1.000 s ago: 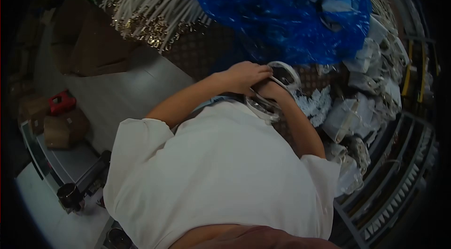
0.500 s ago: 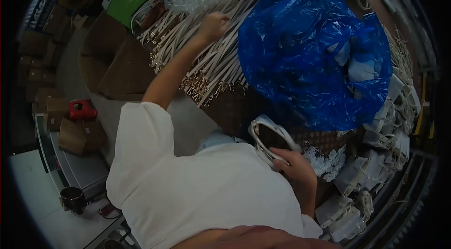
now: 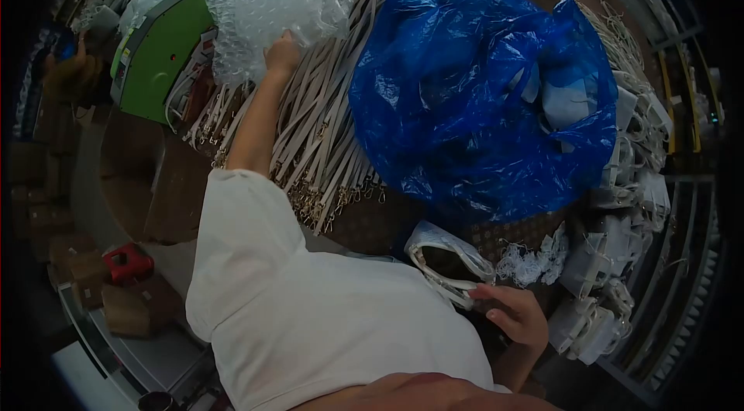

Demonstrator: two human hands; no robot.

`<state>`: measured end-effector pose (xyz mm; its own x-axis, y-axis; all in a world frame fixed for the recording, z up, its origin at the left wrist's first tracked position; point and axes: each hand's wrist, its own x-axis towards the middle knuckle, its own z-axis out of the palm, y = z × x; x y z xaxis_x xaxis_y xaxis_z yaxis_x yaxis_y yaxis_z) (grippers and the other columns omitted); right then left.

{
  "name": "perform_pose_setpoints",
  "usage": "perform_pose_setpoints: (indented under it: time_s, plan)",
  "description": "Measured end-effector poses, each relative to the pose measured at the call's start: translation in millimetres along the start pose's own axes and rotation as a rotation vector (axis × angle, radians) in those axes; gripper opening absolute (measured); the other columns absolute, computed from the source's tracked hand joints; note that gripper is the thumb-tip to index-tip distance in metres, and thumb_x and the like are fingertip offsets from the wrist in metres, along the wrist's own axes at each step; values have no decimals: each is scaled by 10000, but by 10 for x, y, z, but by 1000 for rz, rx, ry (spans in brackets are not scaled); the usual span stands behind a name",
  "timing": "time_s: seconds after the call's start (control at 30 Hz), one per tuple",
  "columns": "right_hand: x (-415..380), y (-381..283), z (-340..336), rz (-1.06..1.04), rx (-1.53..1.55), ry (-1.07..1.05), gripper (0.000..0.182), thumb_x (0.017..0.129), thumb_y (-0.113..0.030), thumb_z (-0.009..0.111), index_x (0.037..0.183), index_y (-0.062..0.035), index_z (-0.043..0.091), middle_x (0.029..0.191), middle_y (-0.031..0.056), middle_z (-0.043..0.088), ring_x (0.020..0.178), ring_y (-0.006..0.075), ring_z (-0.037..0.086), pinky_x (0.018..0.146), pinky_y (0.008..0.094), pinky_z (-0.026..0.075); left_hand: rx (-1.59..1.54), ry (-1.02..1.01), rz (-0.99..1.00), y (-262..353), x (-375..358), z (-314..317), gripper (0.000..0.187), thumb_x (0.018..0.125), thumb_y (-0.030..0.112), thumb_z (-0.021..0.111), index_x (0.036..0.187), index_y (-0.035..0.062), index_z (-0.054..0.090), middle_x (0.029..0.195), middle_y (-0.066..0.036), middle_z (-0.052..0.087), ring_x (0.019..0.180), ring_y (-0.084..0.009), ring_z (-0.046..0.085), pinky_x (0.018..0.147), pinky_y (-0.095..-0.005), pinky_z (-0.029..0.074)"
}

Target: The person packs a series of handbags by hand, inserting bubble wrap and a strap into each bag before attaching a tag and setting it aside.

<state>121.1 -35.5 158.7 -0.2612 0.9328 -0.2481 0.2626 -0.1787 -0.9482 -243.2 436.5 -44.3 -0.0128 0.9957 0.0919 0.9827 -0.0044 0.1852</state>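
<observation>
My left hand [image 3: 282, 54] reaches to the bubble wrap [image 3: 271, 8] at the top, its fingers curled at the wrap's lower edge; what they pinch is too small to make out. Below and beside it lie many pale straps [image 3: 322, 101] with metal clasps. My right hand [image 3: 515, 314] is at the rim of an open white bag [image 3: 446, 252] near my body, fingertips touching its edge and thumb apart from the fingers. The bag's dark opening faces up.
A large blue plastic bag [image 3: 473, 93] with pale items inside covers the table's middle. White bags [image 3: 597, 264] line the right edge. Crumpled white scraps [image 3: 535, 257] lie near my right hand. A green machine [image 3: 163, 58] stands at upper left. A person [image 3: 74, 74] is far left.
My left hand has moved from above the straps up to the bubble wrap. My right hand has loosened on the white bag and shifted right and down. The whole view has turned.
</observation>
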Motion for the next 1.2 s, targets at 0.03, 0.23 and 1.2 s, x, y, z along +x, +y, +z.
perform_pose_setpoints:
  time_s: [0.03,0.23,1.2]
  plan:
    - [36,-29,-12,8,8,2,373,784,-12,584,1153,12,541,1020,145,634,927,221,619,753,293,480,-17,90,61,45,-223,-144,386,789,90,526,1163,16,471,1058,-170,598,980,-324,574,921,-493,369]
    - [677,92,-45,-50,105,172,495,773,-108,655,1230,-24,486,1216,145,525,1102,250,523,879,335,435,-1205,-521,324,658,-1880,-1590,401,725,88,653,1106,19,549,1055,-156,601,944,-223,602,761,-301,476]
    - [392,773,-302,-85,691,-37,353,642,5,685,986,3,605,887,88,644,810,193,622,739,308,481,-1670,-560,-81,1518,-3950,-992,438,720,180,710,1095,28,540,1016,-64,585,952,-175,554,799,-297,451]
